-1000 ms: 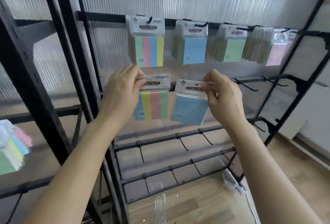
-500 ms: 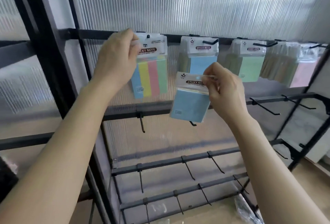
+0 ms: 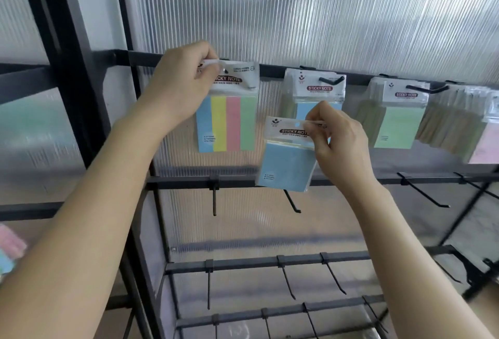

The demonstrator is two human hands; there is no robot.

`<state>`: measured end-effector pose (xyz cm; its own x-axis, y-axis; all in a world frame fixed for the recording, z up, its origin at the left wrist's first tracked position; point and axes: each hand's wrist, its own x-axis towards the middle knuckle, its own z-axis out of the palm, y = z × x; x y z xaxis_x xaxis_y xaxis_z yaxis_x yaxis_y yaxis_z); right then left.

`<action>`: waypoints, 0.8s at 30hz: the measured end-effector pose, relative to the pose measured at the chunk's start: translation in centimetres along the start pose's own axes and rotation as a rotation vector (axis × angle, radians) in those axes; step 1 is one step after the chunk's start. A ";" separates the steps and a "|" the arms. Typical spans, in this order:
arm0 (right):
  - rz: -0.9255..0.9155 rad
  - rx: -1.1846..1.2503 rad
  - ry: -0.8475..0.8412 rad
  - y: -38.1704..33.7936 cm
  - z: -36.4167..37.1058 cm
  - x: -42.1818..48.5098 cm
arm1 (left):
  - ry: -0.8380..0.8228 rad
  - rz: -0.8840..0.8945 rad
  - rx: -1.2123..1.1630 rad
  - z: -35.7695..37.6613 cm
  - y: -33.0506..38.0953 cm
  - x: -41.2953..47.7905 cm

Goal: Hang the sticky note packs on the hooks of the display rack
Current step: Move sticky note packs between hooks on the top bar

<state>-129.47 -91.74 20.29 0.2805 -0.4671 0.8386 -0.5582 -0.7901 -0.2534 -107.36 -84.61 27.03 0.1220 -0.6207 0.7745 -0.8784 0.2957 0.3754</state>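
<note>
Broadly, the display rack (image 3: 270, 260) fills the view, its lower hooks (image 3: 293, 202) bare. The left hand (image 3: 183, 82) pinches the striped pack (image 3: 229, 122) by its header at the top rail (image 3: 140, 56), likely to seat its hole on a hook mostly hidden there. The right hand (image 3: 340, 144) pinches the blue pack (image 3: 286, 166) by its header, dangling free below a loaded hook (image 3: 330, 81), clear air around it.

Hands: two, left hand (image 3: 183, 87) and right hand (image 3: 340, 144). Packs held: two, one striped pack (image 3: 229, 122), one blue pack (image 3: 286, 163). Hanging bundles: three, blue bundle (image 3: 318, 87), green bundle (image 3: 397, 128), pink bundle (image 3: 486, 147). Rack rails (image 3: 183, 180): four.
</note>
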 end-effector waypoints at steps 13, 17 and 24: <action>0.002 0.032 -0.031 1.2 0.5 -0.4 | 0.065 -0.006 0.083 1.2 -0.7 0.3; -0.005 0.020 -0.033 1.3 0.5 -0.5 | 0.146 0.038 0.152 2.0 -1.1 0.2; 0.000 0.019 -0.021 2.2 -0.6 -0.5 | 0.385 0.069 0.327 3.2 -0.9 -1.0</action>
<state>-131.35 -93.00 19.62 0.2963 -0.4754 0.8284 -0.5438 -0.7970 -0.2629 -108.18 -86.59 24.33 0.1661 -0.2766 0.9465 -0.9816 0.0456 0.1855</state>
